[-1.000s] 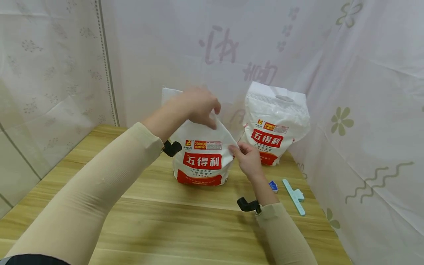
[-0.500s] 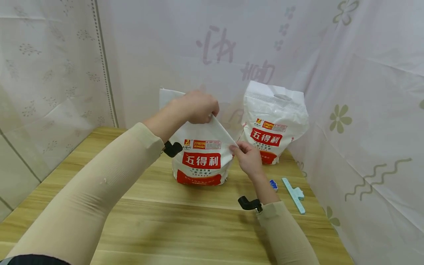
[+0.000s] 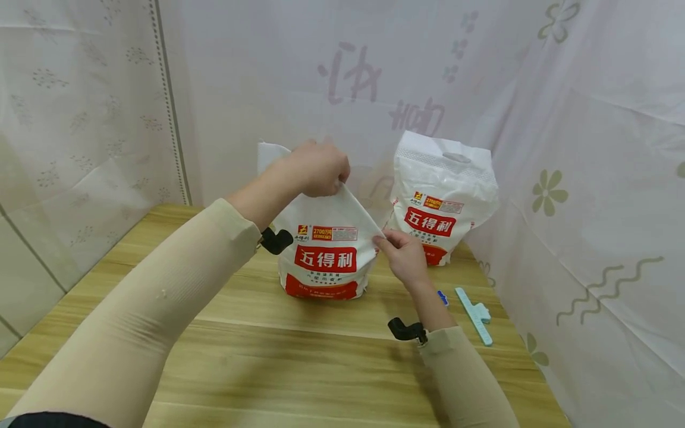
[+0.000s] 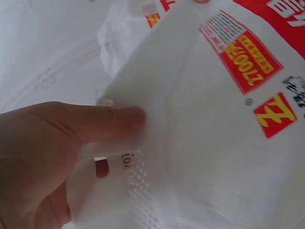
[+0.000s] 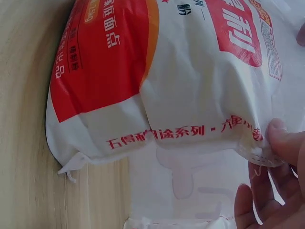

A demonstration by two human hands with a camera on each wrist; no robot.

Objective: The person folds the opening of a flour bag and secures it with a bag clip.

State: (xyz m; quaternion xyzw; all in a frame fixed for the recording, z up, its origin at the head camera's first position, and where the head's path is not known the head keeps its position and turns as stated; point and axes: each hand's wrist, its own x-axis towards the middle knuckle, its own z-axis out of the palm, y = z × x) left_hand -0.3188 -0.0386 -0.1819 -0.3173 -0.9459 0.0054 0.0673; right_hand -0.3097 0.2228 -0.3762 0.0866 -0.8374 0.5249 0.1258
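A white flour bag with red print (image 3: pixel 325 259) stands upright on the table, its upper right corner folded down at a slant. My left hand (image 3: pixel 320 168) grips the folded top from above. In the left wrist view the left thumb (image 4: pixel 112 121) presses the white plastic near the handle hole, the other fingers partly hidden behind it. My right hand (image 3: pixel 407 257) pinches the bag's right side edge. The right wrist view shows the right thumb (image 5: pixel 285 140) on the side seam of the flour bag (image 5: pixel 190 90), fingers curled behind.
Behind to the right stands a second flour bag (image 3: pixel 444 202), its handle top upright. A light blue bag clip (image 3: pixel 474 316) and a small dark blue item (image 3: pixel 442 298) lie on the wooden table (image 3: pixel 257 362), right of my right forearm. Patterned cloth (image 3: pixel 241 89) hangs around the table.
My left thumb and fingers have closed on the bag's folded top, and the left hand has shifted slightly left. The right hand keeps its pinch on the side edge.
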